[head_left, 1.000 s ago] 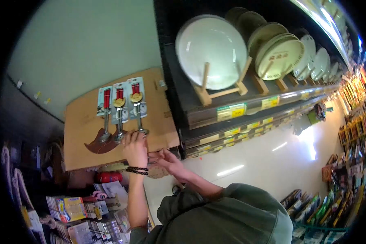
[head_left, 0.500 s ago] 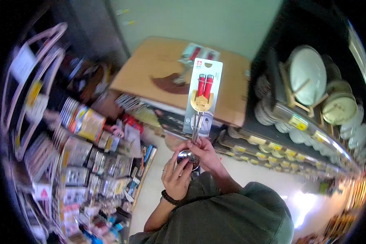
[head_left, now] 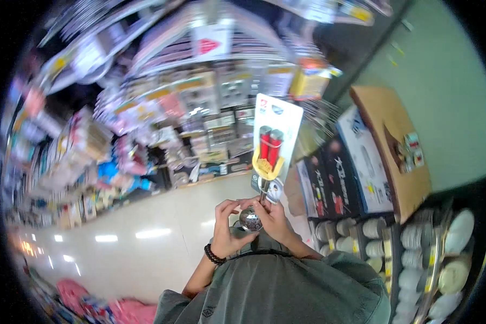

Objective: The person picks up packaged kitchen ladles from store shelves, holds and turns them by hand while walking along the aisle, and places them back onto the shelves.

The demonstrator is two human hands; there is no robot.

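A carded pair of metal ladles or spoons [head_left: 251,220] with red handles is held upright before the body, its white card [head_left: 278,116] uppermost. A yellow label crosses the utensils below the handles. My right hand [head_left: 275,220] is closed round the metal stems just above the round bowl. My left hand [head_left: 227,229] curves round the bowl's left side, thumb below and fingers above, touching its rim. A dark beaded bracelet is on the left wrist.
Hanging packaged goods [head_left: 205,97] fill the rack ahead. The cardboard-topped stack [head_left: 383,124] stands at the right, with other carded utensils [head_left: 413,151] on it. Shelves of bowls and plates [head_left: 459,232] are at the lower right. Pale floor [head_left: 162,259] extends left.
The carded utensils were lifted off the cardboard and are now in both hands at the body. The view has swung left toward the rack. My left fingers have shifted from the bowl's face to its side.
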